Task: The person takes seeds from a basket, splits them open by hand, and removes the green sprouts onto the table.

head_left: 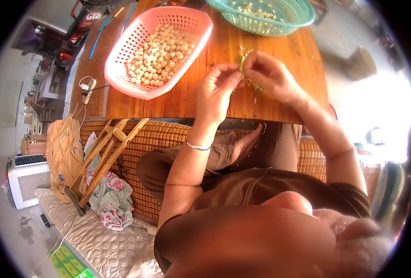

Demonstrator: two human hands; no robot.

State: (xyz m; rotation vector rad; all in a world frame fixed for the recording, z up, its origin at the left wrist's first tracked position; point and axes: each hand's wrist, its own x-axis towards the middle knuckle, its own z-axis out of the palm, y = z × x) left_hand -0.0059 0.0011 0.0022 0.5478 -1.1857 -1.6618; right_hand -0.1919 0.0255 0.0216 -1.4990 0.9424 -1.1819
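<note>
Over the wooden table (187, 104), my left hand (218, 88) and my right hand (274, 76) meet fingertip to fingertip. Both pinch at a small yellow-green plant piece (243, 59) with thin pale ends. More yellow-green scraps (253, 85) lie on the wood just below the fingers. A silver bangle circles my left wrist. To the left of my hands stands a pink perforated basket (194, 56) holding many round cream-coloured pieces (161, 55). Beyond them, at the table's far edge, is a green round basket (266, 28) with small pale pieces inside.
A blue tool (99, 37) lies at the table's left, near a white power strip (89, 91) with cables. Wooden crutches (105, 162) lean on the woven bench (145, 148) beside a floral cloth (110, 199). A round stool (361, 64) stands at the right.
</note>
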